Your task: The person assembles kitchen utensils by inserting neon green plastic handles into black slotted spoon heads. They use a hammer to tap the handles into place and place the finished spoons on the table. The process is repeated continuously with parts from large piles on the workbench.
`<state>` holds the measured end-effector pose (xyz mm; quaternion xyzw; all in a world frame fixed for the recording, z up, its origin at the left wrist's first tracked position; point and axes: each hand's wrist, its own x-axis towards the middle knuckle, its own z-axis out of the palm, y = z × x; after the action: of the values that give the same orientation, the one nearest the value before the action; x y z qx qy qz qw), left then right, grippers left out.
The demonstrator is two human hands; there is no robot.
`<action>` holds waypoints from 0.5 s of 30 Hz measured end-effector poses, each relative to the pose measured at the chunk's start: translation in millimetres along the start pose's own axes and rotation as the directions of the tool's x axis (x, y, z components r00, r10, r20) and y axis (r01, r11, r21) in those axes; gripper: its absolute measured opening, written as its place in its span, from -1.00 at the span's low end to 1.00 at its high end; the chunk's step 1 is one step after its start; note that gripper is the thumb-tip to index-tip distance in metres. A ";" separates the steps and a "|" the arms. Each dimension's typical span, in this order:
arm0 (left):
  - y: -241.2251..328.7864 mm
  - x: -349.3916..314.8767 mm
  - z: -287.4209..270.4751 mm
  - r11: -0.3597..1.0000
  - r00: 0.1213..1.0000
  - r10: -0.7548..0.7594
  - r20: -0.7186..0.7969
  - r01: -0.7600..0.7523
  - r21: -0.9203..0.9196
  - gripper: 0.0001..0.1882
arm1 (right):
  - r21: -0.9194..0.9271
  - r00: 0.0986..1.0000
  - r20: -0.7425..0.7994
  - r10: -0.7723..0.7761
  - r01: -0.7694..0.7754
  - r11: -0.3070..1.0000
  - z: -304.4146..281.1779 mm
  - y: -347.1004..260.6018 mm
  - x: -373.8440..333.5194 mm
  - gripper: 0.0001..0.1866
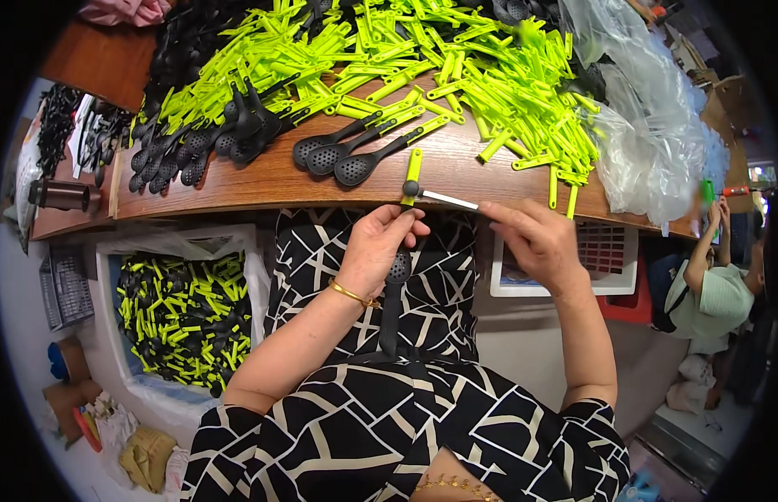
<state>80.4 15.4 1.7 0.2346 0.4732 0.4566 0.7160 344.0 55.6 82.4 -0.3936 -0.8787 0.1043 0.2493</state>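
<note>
My left hand (368, 251) is closed around the neck of a black slotted spoon (397, 267). The spoon's perforated bowl hangs below my fingers, over my lap. Its lime-green handle (415, 161) points up toward the table edge. In my right hand (535, 243) is the pale shaft of a small hammer (450, 200). The hammer's round black head overlaps the lower part of the green handle; I cannot tell whether they touch. Just beyond, three black spoons (361, 168) with green handles lie side by side on the brown wooden table (263, 177).
A large heap of green handles (523, 100) covers the table's far side, with black spoon heads (167, 159) at left. Clear plastic bags (648, 125) lie at right. A lined bin of spoons (184, 309) stands lower left, a white basket (565, 284) right. Another person (711, 289) is far right.
</note>
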 end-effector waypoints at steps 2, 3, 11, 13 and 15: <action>1.1 -2.0 2.8 1.000 1.000 -0.017 -0.021 0.017 0.003 -0.79 | 0.114 0.992 -0.121 0.023 -0.009 0.993 2.7 6.1 0.9 -0.57; 2.1 -2.3 4.3 1.000 0.999 -0.023 -0.032 0.023 0.003 -0.78 | 0.098 0.996 -0.091 0.001 0.008 0.995 3.4 5.7 1.0 -0.57; -1.5 1.7 0.1 1.000 1.000 0.016 0.002 -0.016 -0.003 -0.74 | 0.317 0.973 -0.028 0.228 -0.208 0.925 10.2 21.6 -10.6 -0.65; 2.9 -0.4 -2.4 0.999 0.999 -0.036 0.004 0.036 0.012 -0.71 | 0.395 0.923 0.015 0.384 -0.358 0.846 11.1 23.4 -13.5 -0.68; 5.1 -5.5 -12.5 0.990 0.999 -0.038 0.016 0.036 0.134 -0.65 | 0.461 0.881 0.101 0.462 -0.452 0.764 14.9 30.0 -18.1 -0.67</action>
<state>66.3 11.8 2.6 0.2773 0.5004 0.4084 0.7112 365.7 62.4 51.9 -0.5239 -0.7016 0.3683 0.3125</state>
